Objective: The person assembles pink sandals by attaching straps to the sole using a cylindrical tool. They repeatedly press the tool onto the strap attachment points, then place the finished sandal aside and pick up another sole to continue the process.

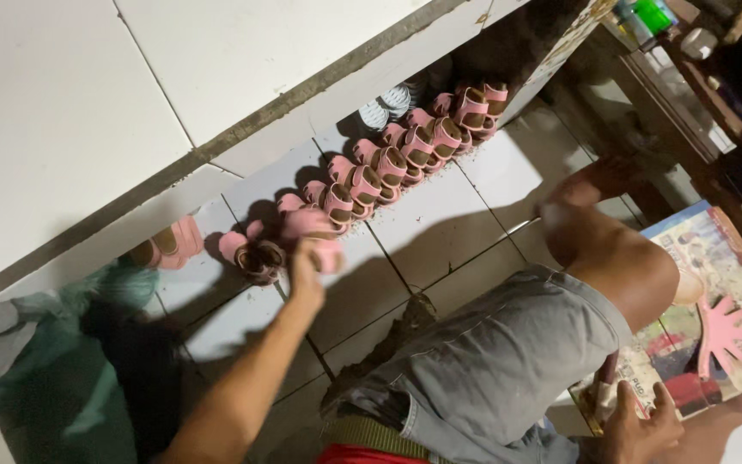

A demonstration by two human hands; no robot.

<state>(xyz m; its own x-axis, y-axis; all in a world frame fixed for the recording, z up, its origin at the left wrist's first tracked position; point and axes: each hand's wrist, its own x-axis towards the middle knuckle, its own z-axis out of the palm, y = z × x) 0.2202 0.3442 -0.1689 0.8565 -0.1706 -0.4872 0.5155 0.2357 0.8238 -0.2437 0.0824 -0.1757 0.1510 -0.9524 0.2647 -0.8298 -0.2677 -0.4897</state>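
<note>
My left hand [306, 273] reaches out over the white tiled floor [440, 223] and grips a small pink sandal [318, 234], blurred by motion. It is held at the near end of a row of pink sandals [405, 150] lined up along the foot of the white wall [88, 103]. Another pink sandal with a brown insole [255, 253] lies just left of the hand. My right hand [639, 425] rests at the bottom right with fingers spread, on the edge of a colourful printed sheet [714, 249]. My bent leg in grey shorts [508, 352] lies between the hands.
A lone pink sandal [178, 241] lies further left by the wall. Green cloth [62, 369] is heaped at the lower left. Pale striped shoes [388, 103] sit behind the row. A pink hand-shaped cutout [723, 331] lies on the sheet. Dark wooden furniture [697, 94] with bottles stands top right.
</note>
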